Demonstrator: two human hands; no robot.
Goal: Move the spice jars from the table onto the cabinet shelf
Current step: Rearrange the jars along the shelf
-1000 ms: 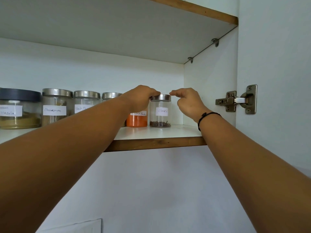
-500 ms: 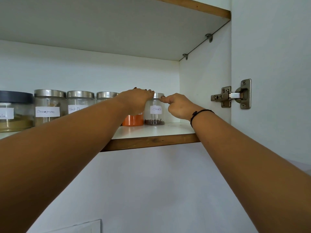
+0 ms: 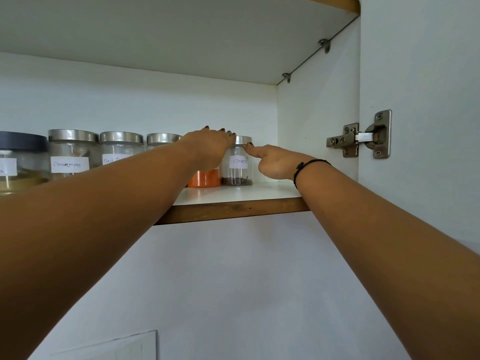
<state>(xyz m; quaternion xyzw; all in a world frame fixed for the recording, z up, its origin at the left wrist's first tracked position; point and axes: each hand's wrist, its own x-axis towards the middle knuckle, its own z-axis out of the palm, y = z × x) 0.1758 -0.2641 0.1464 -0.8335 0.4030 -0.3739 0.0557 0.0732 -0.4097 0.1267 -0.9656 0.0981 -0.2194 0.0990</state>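
- A wide jar with a dark lid (image 3: 18,162) stands at the far left of the cabinet shelf (image 3: 233,209), holding a tan powder.
- Beside it stand three glass jars with steel lids: one labelled Cinnamon (image 3: 70,154), one whose label begins "Black" (image 3: 120,149), and a third jar (image 3: 162,139) mostly hidden behind the left forearm.
- The left hand (image 3: 210,149) lies palm down over the top of the jar of orange powder (image 3: 205,178) and hides its lid. Its fingertips reach the near edge of the next lid. Whether the fingers clasp the hidden lid cannot be told.
- The Cloves jar (image 3: 237,165) stands upright on the shelf, touching or just beside the orange jar, with dark cloves at its bottom.
- The right hand (image 3: 272,162) holds nothing. One straight finger touches the rim of the Cloves jar's lid, and the other fingers are folded in.
- A black wristband (image 3: 309,165) circles the right wrist.
- Two metal shelf pegs (image 3: 324,44) sit under the upper board, on the cabinet's right wall.
- A steel hinge (image 3: 363,136) joins that wall to the open door.
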